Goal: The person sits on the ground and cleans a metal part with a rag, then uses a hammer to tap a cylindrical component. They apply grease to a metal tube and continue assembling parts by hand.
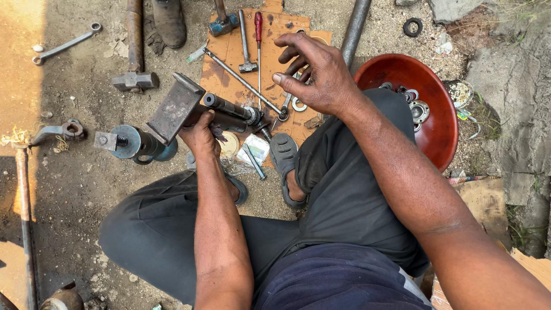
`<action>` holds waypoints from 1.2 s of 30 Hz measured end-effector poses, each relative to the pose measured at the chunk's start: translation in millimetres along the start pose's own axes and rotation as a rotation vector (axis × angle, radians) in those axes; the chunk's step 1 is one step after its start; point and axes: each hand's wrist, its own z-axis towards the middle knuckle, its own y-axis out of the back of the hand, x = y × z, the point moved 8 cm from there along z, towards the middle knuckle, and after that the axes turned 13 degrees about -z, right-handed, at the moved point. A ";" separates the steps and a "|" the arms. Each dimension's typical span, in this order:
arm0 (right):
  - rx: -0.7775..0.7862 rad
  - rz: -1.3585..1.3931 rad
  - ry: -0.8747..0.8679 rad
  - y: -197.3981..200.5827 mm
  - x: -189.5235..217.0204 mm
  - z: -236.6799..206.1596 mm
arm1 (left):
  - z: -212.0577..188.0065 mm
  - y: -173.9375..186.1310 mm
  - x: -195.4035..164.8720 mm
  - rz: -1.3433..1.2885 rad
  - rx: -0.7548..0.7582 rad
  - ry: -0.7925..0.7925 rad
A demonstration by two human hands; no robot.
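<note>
My left hand (200, 133) grips a heavy rusty metal part (195, 108), a flat plate joined to a dark shaft with a threaded end, held tilted above the ground. My right hand (314, 72) hovers over a brown cardboard sheet (229, 51), fingers spread and curled, holding nothing that I can see. Under it lie a metal ring (299, 104) and a long steel rod (244, 83). On the cardboard rest a small hammer (245, 43) and a red-handled screwdriver (259, 34). I am squatting, with a grey sandal (284, 158) on my foot.
A red bowl (439, 123) with bearings and rings sits at the right. A blue-grey cylinder part (129, 142) lies at the left, a sledgehammer (135, 57) and a spanner (66, 45) beyond it. A steel pipe (354, 28) and another person's boot (169, 22) lie at the top.
</note>
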 end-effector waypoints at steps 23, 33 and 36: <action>0.045 -0.033 0.034 -3.4 2.5 1.9 | -2.4 -50.1 -177.3 -0.020 -0.038 -0.319; 0.068 -0.038 0.051 -3.8 6.1 2.4 | -43.2 -107.7 -251.1 -0.057 0.152 -0.391; 0.062 -0.050 0.049 -3.5 5.2 1.5 | -34.9 -102.8 -226.3 -0.082 0.145 -0.333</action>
